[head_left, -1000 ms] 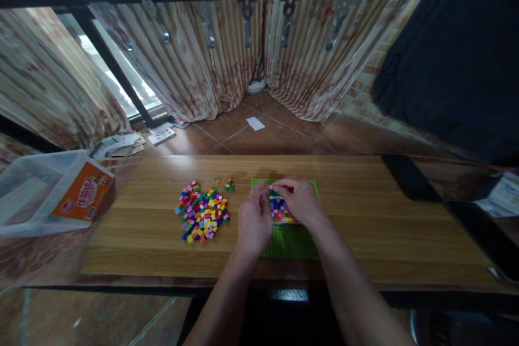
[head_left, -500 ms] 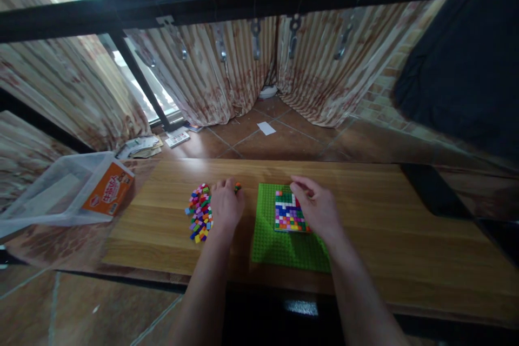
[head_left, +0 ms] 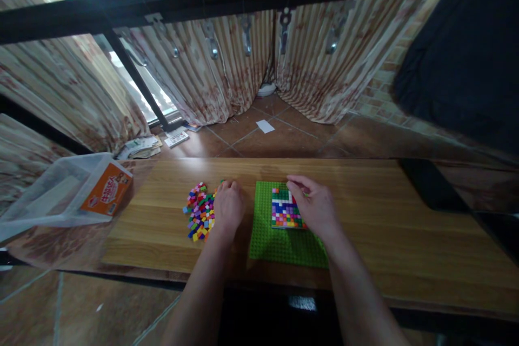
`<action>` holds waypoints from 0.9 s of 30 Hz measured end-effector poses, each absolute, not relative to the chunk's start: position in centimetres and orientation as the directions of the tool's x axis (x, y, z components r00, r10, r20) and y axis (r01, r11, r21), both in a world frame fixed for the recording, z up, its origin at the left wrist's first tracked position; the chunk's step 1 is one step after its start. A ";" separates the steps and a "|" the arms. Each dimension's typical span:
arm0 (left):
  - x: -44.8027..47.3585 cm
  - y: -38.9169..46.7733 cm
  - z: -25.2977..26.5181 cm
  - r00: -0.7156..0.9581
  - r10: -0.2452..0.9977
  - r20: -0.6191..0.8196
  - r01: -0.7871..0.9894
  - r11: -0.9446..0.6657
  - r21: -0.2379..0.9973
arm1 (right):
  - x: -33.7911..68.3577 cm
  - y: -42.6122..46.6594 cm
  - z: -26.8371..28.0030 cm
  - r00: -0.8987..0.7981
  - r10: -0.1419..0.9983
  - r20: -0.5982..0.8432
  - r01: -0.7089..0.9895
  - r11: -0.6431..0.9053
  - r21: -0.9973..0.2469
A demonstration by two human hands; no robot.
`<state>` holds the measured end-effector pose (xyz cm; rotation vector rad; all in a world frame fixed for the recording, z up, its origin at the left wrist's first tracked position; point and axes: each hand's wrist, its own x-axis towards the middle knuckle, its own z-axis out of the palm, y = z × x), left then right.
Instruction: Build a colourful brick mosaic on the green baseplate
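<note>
My left hand [head_left: 229, 206] is at the right side of a pile of small coloured toy bricks [head_left: 199, 213]. Its fingers are bent down and closed, and whatever lies under their tips is hidden. Over the upper right part of a brick mosaic [head_left: 286, 215] is my right hand [head_left: 318, 206], with thumb and fingers pinched together. I cannot make out what is in that pinch. Rows of many colours make up the mosaic, and my right hand covers its right side. Beneath it lies a green studded baseplate [head_left: 261, 246].
A clear plastic box [head_left: 52, 194] with an orange label stands left of the wooden board [head_left: 162, 248]. At the far right lies a dark flat object [head_left: 432, 186]. Curtains [head_left: 219, 86] hang behind, and papers [head_left: 140, 147] rest on the floor.
My left hand has shifted slightly right, uncovering more of the pile; the orange and green bricks beside its fingertips are now hidden. My right hand stays over the mosaic. The view has shifted slightly.
</note>
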<state>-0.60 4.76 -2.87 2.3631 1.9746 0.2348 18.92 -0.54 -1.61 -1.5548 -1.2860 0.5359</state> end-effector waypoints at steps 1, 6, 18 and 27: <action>-0.7 4.5 -2.8 0.178 0.980 0.082 0.973 -0.188 0.132 | 18.9 -0.6 -1.6 0.335 0.908 0.251 0.465 0.072 -0.882; -1.1 2.9 -2.2 0.185 0.979 0.090 0.975 -0.195 0.110 | 19.0 -0.7 -1.5 0.326 0.915 0.238 0.469 0.062 -0.881; -1.6 2.7 -1.5 0.160 0.981 0.112 0.966 -0.179 0.189 | 19.1 -0.8 -1.6 0.325 0.914 0.244 0.476 0.065 -0.877; -2.3 3.3 -1.5 0.018 0.998 0.064 0.814 -0.052 0.578 | 19.1 -0.8 -1.6 0.329 0.905 0.271 0.476 0.089 -0.875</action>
